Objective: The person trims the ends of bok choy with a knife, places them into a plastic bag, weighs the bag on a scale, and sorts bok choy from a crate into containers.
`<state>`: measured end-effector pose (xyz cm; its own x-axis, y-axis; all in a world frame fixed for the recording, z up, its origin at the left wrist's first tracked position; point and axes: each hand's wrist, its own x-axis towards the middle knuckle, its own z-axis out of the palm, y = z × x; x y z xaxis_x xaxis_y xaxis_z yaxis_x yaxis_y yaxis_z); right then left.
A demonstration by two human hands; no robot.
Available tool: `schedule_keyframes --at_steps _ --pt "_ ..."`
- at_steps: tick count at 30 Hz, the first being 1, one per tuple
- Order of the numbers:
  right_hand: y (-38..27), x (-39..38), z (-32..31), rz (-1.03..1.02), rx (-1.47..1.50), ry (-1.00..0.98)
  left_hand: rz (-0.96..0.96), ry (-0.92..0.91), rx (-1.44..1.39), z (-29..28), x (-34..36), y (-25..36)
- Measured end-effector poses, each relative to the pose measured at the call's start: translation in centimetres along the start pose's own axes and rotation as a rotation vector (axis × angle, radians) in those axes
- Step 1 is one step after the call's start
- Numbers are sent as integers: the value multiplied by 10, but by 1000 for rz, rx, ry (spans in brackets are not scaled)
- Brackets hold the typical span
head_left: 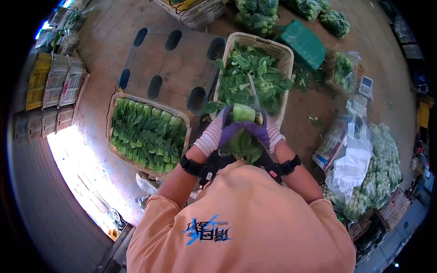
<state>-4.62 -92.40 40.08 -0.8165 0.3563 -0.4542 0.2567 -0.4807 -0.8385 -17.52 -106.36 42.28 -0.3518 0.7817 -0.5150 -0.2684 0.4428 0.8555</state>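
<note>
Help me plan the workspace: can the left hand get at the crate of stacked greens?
Probably yes: the crate sits left of the left hand with nothing visible blocking it, though that hand holds a bok choy.

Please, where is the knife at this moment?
In the head view, the knife is right of centre, in the right hand, its blade over the crate of loose leaves.

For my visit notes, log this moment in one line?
Left hand: holds bok choy; Right hand: holds knife; Ahead: crate with loose leaves
</note>
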Motion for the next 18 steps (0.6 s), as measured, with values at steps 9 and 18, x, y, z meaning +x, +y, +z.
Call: schedule_keyframes --at_steps 9,18 --pt "-18 -24 -33 49 95 -26 108 187 343 -24 45 -27" --pt "-37 -42 -35 -105 -610 194 130 -231 88 41 33 16"
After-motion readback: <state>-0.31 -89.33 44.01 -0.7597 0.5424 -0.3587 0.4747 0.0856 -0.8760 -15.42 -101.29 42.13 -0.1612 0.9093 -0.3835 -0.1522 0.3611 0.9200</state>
